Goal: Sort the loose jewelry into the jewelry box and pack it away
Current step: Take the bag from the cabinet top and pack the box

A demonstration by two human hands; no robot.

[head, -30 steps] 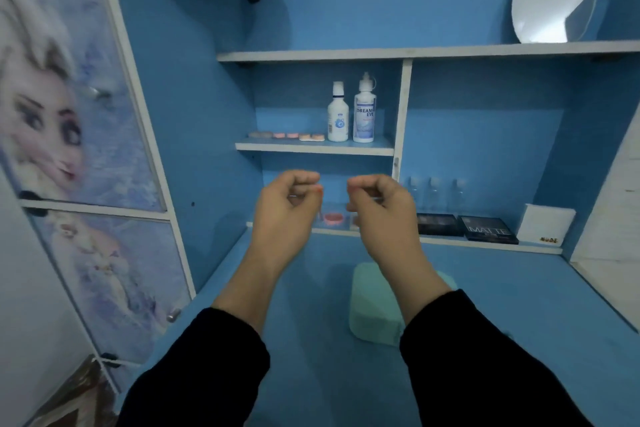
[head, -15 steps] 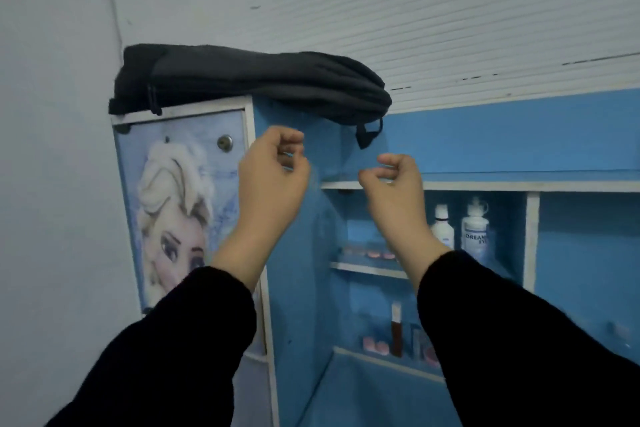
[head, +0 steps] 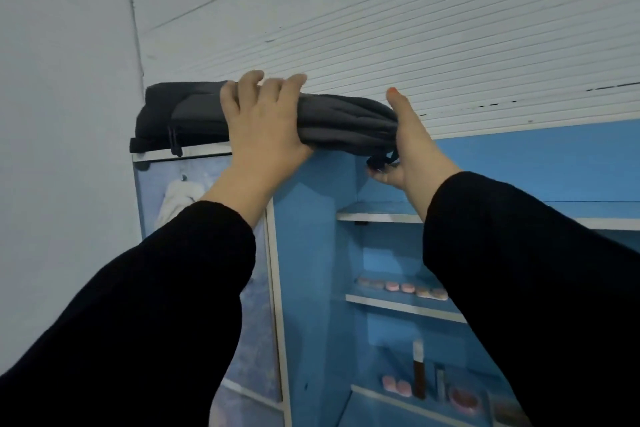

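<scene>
White ribbed ceiling panels point(head: 381, 17) and a pale wall frame the top of a blue cabinet point(head: 311, 253), where a dark grey fabric bag point(head: 194, 114) lies flat. On it, the left hand point(head: 263, 128) has its grip clamped over the bag's middle, fingers curled across the top, thumb hidden beneath. The right hand point(head: 412, 146) cups the bag's right end, thumb up against the fabric, fingers tucked under by a dangling strap point(head: 381, 161). Black sleeves cover both forearms. Neither the jewelry nor the jewelry box shows in view. Lower shelves point(head: 398, 302) carry small pink cosmetics, blurred and partly blocked by the right sleeve.
</scene>
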